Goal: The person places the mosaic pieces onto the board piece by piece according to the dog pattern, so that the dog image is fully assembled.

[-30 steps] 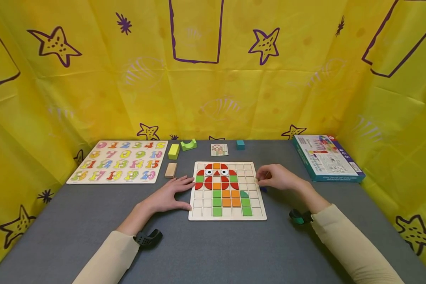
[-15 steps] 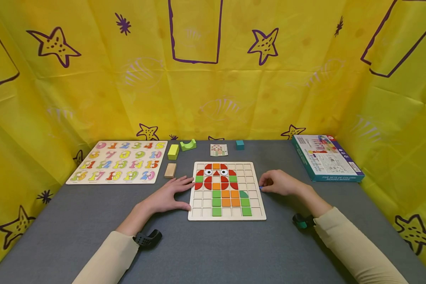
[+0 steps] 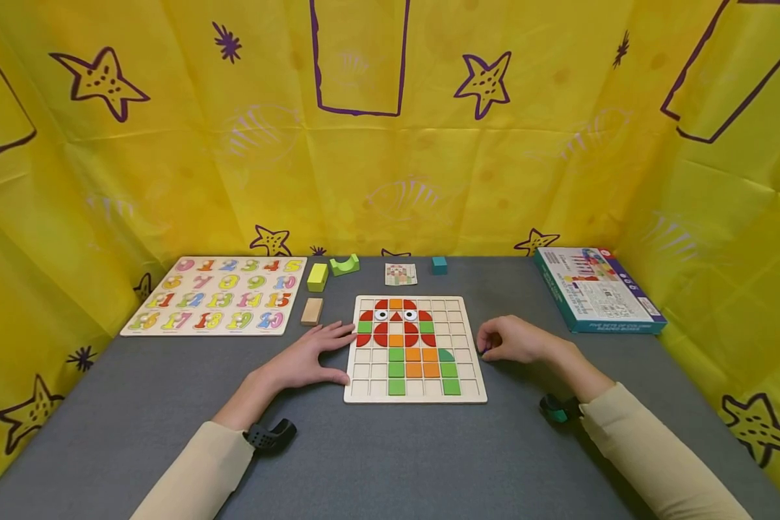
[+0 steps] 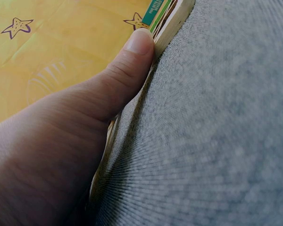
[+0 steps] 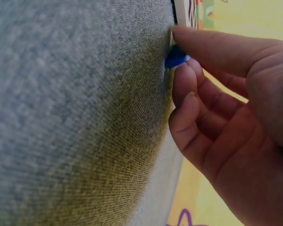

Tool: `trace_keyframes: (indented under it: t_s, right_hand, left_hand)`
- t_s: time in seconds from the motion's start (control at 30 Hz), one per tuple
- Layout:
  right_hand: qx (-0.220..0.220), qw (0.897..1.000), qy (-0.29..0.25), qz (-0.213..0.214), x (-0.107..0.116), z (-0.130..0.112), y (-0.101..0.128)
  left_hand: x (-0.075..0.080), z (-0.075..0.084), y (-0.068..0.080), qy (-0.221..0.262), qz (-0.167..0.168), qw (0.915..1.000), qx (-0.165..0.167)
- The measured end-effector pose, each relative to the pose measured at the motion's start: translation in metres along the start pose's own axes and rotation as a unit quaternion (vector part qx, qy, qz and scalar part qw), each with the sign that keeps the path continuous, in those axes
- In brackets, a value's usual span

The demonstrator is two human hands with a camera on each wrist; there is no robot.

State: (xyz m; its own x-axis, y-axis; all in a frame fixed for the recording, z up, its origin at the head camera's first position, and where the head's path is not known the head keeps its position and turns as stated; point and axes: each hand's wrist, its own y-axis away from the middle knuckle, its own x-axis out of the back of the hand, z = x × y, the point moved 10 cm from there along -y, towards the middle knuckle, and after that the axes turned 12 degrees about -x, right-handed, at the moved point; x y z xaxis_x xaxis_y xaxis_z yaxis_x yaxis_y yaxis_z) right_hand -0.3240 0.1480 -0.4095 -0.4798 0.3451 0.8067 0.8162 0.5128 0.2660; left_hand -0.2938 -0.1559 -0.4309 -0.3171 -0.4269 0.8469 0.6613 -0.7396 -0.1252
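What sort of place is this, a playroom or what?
Probably a staged play table rather than a real room: a grey-covered table walled by a yellow star-print cloth, with a wooden grid puzzle, a number puzzle and a game box.

The mat (image 5: 75, 117) was coarse, matt grey cloth. The board (image 3: 416, 393) looked like pale smooth wood; the backdrop (image 3: 390, 166) was thin, creased, faintly glossy sheeting.

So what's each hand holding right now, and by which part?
The right hand pinches a small blue piece by its edges, at the table surface. The left hand holds nothing; it rests against the puzzle board.
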Motion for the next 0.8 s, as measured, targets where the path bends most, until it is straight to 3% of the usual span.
trace_keyframes:
  t_s: [0.3, 0.8]
  right_hand:
    - [0.004, 1.000, -0.018, -0.001, 0.0014, 0.0044, 0.0065]
    - [-0.006, 1.000, 0.006, 0.005, -0.0006, 0.0039, 0.0102]
  left_hand:
    - [-0.0001, -0.0005, -0.0004, 0.000, -0.001, 1.0000, -0.001]
    - [-0.0003, -0.0009, 0.0002, -0.007, -0.001, 1.0000, -0.005]
